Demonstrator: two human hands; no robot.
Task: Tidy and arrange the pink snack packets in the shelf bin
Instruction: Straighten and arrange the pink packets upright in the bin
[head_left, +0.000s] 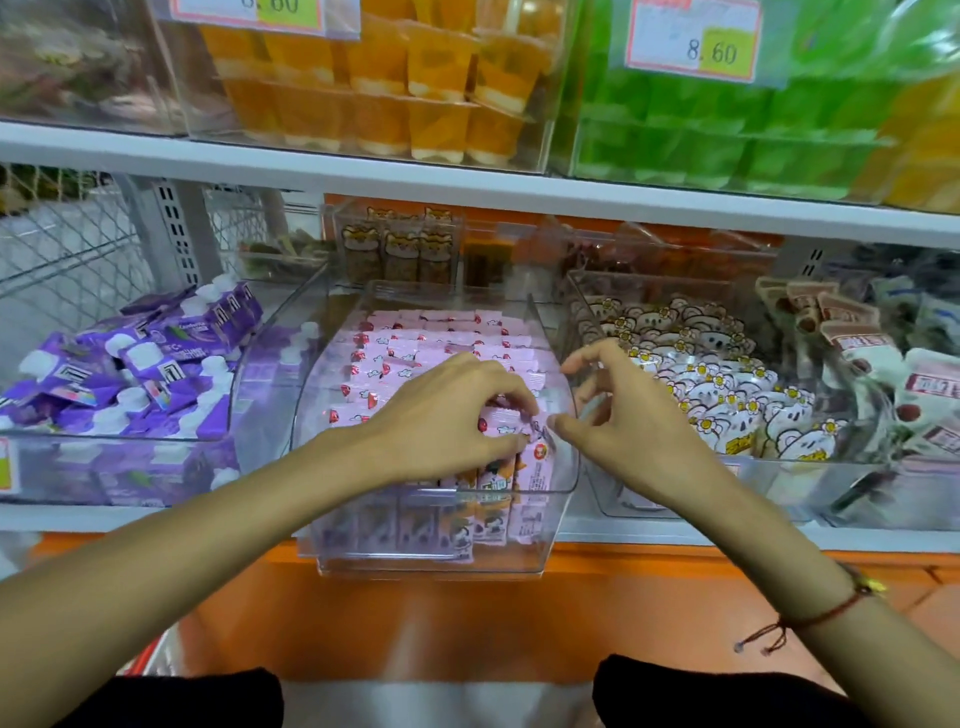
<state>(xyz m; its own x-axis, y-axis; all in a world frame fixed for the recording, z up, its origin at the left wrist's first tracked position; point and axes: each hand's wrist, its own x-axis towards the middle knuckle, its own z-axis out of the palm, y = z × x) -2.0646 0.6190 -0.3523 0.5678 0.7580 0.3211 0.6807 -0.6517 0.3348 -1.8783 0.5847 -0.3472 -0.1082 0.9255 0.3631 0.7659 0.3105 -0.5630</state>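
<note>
A clear plastic bin (550, 499) on the middle shelf holds several pink snack packets (441, 338) standing in rows. My left hand (441, 415) reaches into the front of the bin, its fingers curled around a pink packet (501, 423) at the front right. My right hand (618, 431) hovers beside it over the bin's right wall; its thumb touches the same packet's right corner while the other fingers are spread and raised. The packets under my left palm are hidden.
A bin of purple pouches (130, 374) sits to the left, a bin of white bear-print packets (722, 400) to the right, brown-and-white packs (893, 374) beyond. Orange cups (415, 93) and green cups (727, 135) fill bins on the shelf above. An orange ledge (467, 613) runs below.
</note>
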